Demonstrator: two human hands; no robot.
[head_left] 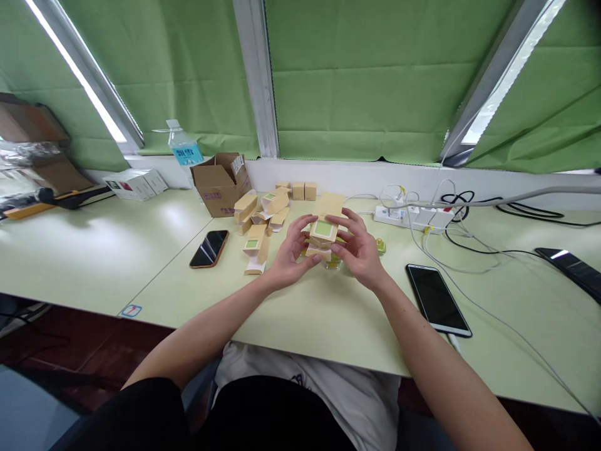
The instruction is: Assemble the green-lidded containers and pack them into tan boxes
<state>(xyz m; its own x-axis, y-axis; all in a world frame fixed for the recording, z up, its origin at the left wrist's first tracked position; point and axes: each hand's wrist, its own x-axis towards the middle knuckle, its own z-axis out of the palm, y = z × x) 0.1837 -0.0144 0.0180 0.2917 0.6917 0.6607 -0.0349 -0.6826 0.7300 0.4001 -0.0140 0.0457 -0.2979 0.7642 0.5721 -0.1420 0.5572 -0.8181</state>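
Grasping a small box (323, 229) from both sides with the left hand (292, 255) and the right hand (362, 254), fingers bent around it. Held over the middle of the table (300, 319), between front and back edges; cannot tell whether touching anything underneath. Can see open cartons (277, 203) heaped to the left toward the back edge, beside a cardboard box (220, 191), with a power strip (413, 217) farther right, near the same edge.

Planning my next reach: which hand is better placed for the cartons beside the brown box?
Probably your left hand: it's nearer the cartons, while your right hand is farther across. Both hands are holding the small box, though.
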